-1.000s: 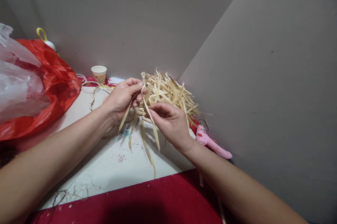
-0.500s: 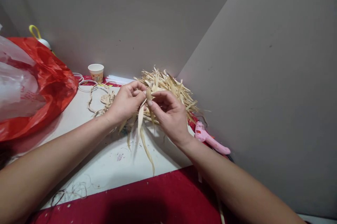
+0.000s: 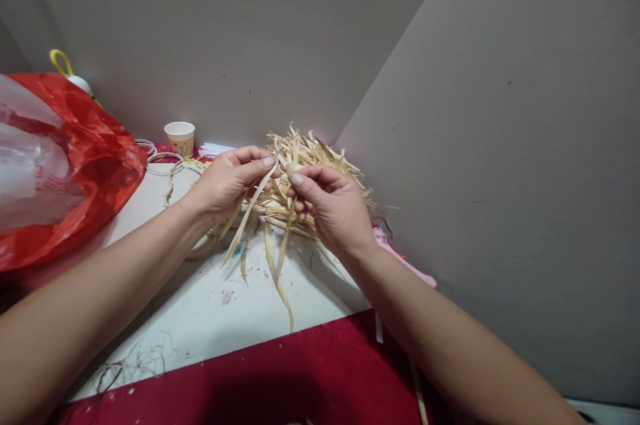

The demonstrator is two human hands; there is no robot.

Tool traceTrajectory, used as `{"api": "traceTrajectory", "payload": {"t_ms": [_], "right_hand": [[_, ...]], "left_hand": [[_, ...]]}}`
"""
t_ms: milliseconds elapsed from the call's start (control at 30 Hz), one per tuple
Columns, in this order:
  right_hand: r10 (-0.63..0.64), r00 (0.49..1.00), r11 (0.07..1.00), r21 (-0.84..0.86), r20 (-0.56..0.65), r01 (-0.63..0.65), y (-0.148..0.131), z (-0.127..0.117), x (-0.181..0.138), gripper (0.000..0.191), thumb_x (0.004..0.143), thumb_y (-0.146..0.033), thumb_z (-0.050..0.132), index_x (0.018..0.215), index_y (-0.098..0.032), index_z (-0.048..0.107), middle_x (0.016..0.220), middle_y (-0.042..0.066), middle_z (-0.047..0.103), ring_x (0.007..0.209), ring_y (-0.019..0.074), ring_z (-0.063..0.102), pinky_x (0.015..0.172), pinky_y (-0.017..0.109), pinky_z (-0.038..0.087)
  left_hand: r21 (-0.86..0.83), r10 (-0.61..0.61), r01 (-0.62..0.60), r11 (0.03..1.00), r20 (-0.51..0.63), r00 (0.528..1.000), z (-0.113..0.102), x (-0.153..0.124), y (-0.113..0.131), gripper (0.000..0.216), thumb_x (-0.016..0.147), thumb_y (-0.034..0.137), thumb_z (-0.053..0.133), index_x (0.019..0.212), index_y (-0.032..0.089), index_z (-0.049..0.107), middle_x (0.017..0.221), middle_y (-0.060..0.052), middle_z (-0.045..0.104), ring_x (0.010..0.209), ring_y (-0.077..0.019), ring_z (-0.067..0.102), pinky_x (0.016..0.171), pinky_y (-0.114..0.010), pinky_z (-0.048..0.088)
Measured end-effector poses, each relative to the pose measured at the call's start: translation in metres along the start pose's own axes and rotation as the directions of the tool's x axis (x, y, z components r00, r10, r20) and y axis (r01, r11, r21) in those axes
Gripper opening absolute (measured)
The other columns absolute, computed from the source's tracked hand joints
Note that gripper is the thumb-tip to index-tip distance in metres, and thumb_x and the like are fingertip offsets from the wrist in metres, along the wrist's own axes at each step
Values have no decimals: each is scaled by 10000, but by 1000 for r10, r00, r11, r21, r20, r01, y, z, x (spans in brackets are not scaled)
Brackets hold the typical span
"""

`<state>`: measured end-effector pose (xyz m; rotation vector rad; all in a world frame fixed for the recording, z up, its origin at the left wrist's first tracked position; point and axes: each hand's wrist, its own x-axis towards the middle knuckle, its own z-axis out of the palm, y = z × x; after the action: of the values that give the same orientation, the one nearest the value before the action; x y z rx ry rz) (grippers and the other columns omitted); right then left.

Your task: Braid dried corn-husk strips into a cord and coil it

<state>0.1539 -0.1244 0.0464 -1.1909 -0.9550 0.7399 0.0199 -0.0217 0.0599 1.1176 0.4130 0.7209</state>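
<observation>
My left hand pinches the top of a pale dried leaf strip that hangs down toward the white board. Close beside it, my right hand pinches another dried strip, whose loose end trails down to the board. Both hands are held just in front of a heap of dried leaf strips piled in the corner. The fingertips of the two hands nearly meet.
A red plastic bag with a clear bag on it fills the left. A paper cup, white rings and a woven cord loop lie at the back. A pink glue gun lies behind my right wrist. Grey walls close the corner; red cloth covers the near edge.
My right hand rose from below the strips to meet my left hand, and the strips shifted between the fingers. The view moved slightly, and my right wrist now covers more of the glue gun.
</observation>
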Motion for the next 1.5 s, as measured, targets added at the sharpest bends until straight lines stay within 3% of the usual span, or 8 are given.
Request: {"api": "traceTrajectory", "payload": {"t_ms": [233,400,733,867,1033,1200,1333,1500], "right_hand": [[70,993,994,73,100,-77,4,5,5,387,651,-424,860,809,-192,595,649,-42,670,450,48,522,388,156,379],[139,978,987,60,153,-149,1,1,9,519,599,-414,895,979,-200,612,643,-39,680,447,57,519,390,160,356],[149,975,989,-29,166,-147,-3,-6,12,355,625,-326,863,860,-185,637,563,-67,605,427,58,491,406,190,377],[92,980,993,-95,179,-76,-3,-6,12,260,653,-304,822,759,-179,620,573,-62,578,446,54,459,423,205,370],[21,994,979,-203,103,0,-4,-4,9,180,666,-225,775,707,-175,607,608,-55,544,501,54,426,454,209,331],[79,990,987,-149,117,-62,-5,-1,8,214,646,-201,768,696,-184,561,558,-74,524,444,42,406,416,201,293],[128,982,989,-92,138,-116,-3,0,9,233,636,-240,799,772,-172,622,550,-70,548,428,44,413,405,200,295],[120,981,990,-87,149,-108,-3,-1,9,296,598,-307,863,674,-164,615,496,-72,518,405,35,392,392,189,277]], "left_hand": [[-7,-12,12,1000,12,1000,0,0,-3,252,639,203,860,730,129,637,593,15,631,480,-68,567,466,-167,412],[0,-19,19,1000,54,998,-1,0,-3,187,688,181,827,722,129,650,570,7,628,467,-71,558,495,-186,444],[60,10,-13,998,58,998,-1,0,-4,108,704,152,790,696,124,686,555,7,590,452,-61,511,438,-172,362],[95,-6,0,996,56,998,0,-1,-1,129,708,166,799,686,131,677,537,14,570,436,-61,494,437,-182,372],[102,-27,20,995,63,998,1,-1,1,119,722,147,779,681,125,669,517,15,562,426,-61,485,435,-183,366],[134,-8,-3,991,84,996,0,0,-1,158,693,188,813,716,124,670,550,16,584,448,-58,486,453,-187,375],[183,35,-51,982,87,996,-1,0,-4,194,679,229,827,726,127,669,577,19,590,475,-52,477,475,-188,371],[242,87,-109,964,103,991,-2,0,-7,184,697,251,808,738,137,669,574,28,579,478,-52,462,479,-195,351]]}}
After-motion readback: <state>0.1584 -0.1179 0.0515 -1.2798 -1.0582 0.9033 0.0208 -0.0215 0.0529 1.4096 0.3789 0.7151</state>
